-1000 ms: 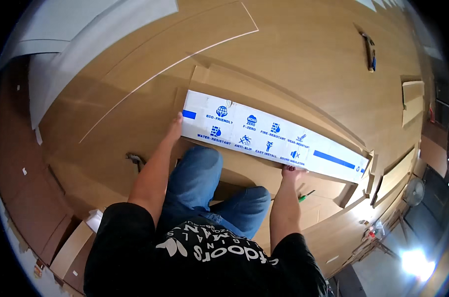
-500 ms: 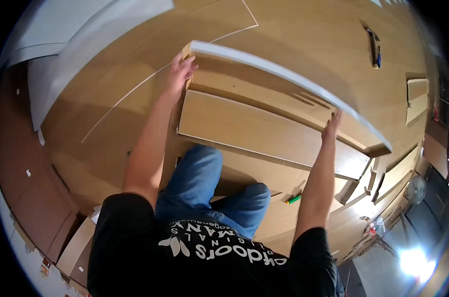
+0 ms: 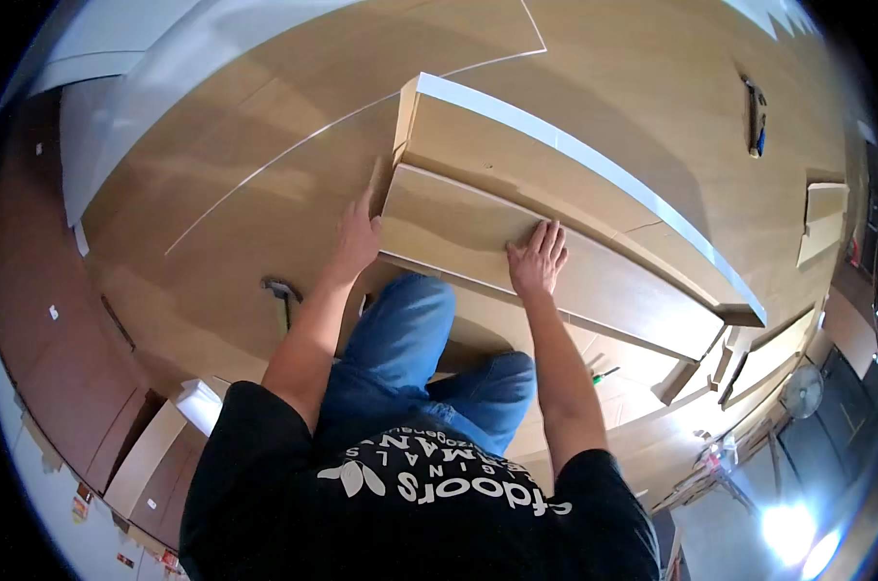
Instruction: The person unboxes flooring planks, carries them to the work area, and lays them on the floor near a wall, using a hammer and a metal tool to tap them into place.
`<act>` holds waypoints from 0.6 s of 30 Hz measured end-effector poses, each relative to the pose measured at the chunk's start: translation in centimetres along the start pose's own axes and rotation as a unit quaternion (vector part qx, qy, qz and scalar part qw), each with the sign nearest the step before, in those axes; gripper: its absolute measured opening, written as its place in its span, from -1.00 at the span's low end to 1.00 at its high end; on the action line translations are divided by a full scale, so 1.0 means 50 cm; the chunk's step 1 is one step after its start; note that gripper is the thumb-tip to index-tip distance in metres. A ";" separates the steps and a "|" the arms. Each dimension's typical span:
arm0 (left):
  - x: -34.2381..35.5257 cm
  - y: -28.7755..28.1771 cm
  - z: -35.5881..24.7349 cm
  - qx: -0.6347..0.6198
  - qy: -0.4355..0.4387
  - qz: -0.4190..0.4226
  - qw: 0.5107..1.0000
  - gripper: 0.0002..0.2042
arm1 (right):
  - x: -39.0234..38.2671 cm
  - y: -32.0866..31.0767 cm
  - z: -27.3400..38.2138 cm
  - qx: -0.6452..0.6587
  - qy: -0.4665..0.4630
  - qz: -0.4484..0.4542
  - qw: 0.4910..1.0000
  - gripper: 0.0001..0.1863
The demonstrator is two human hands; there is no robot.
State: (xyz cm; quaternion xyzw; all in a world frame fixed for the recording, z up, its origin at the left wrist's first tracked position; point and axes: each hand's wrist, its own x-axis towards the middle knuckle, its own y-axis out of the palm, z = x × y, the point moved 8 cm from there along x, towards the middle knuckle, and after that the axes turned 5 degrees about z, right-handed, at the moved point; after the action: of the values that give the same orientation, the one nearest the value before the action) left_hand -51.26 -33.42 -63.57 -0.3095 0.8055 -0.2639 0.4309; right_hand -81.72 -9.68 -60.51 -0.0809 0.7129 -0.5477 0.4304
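A long wood-coloured board (image 3: pixel 468 218) lies in front of my knees, slanting down to the right. My right hand (image 3: pixel 539 259) rests flat on its upper face with the fingers stretched out. At the board's left end my left hand (image 3: pixel 360 237) is closed on a narrow cardboard flap (image 3: pixel 376 181) that stands up there; part of its grip is hidden. Along the board's far side a cardboard tray-like carton (image 3: pixel 555 165) stands with its white-edged wall (image 3: pixel 594 155) upright.
A hammer (image 3: pixel 282 290) lies left of my knee. A green-handled screwdriver (image 3: pixel 602 376) is beside my right forearm. Another tool with a blue part (image 3: pixel 755 116) lies at the far right. Cardboard pieces (image 3: pixel 821 223) and a fan (image 3: pixel 800 390) are on the right side.
Both hands have left the white-edged carton wall. My left hand came nearer to the board's left end, and my right hand moved left onto the board's face. The hammer now shows.
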 end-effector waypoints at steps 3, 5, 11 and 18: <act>-0.005 0.023 0.043 -0.033 -0.008 0.041 0.999 -0.47 | -0.010 -0.017 0.001 -0.002 -0.045 0.001 0.999 -0.02; -0.006 0.027 0.087 0.001 0.045 0.036 0.998 -0.52 | -0.012 -0.035 0.040 0.007 -0.049 0.057 0.997 -0.01; 0.031 0.075 0.005 -0.081 -0.013 0.075 0.994 -0.64 | -0.008 -0.096 0.007 0.045 -0.013 0.107 0.993 -0.06; 0.066 0.119 0.025 -0.065 0.033 0.110 0.991 -0.56 | -0.245 -0.017 0.018 0.222 0.061 0.051 0.972 -0.19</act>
State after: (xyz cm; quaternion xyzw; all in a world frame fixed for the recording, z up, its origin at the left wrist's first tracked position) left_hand -53.25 -32.04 -70.07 -0.2375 0.8636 -0.1723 0.4100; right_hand -73.83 -3.44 -53.37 0.0865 0.6012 -0.6739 0.4206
